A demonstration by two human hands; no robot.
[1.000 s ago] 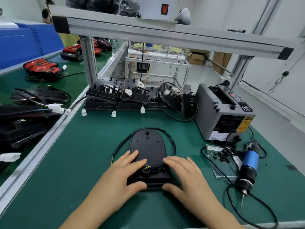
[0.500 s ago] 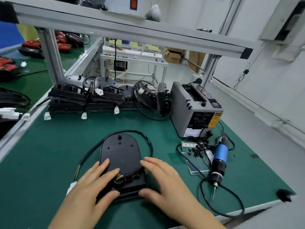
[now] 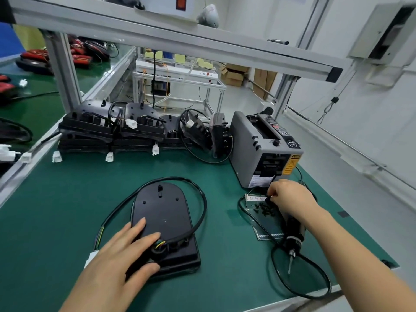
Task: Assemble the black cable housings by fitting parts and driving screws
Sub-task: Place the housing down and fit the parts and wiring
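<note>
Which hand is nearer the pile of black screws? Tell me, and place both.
Right. The right hand is at the screws, fingertips pinching at the pile's edge. The left hand lies flat on the black housing, well off to the pile's left.

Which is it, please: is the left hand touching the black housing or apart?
Touching. The head view shows the left hand resting on the black housing, fingers on top, thumb on its near edge.

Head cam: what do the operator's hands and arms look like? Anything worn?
Left hand and right hand are bare: no gloves, rings, watch or wrist strap visible. No sleeves: forearms uncovered to the frame edge.
</note>
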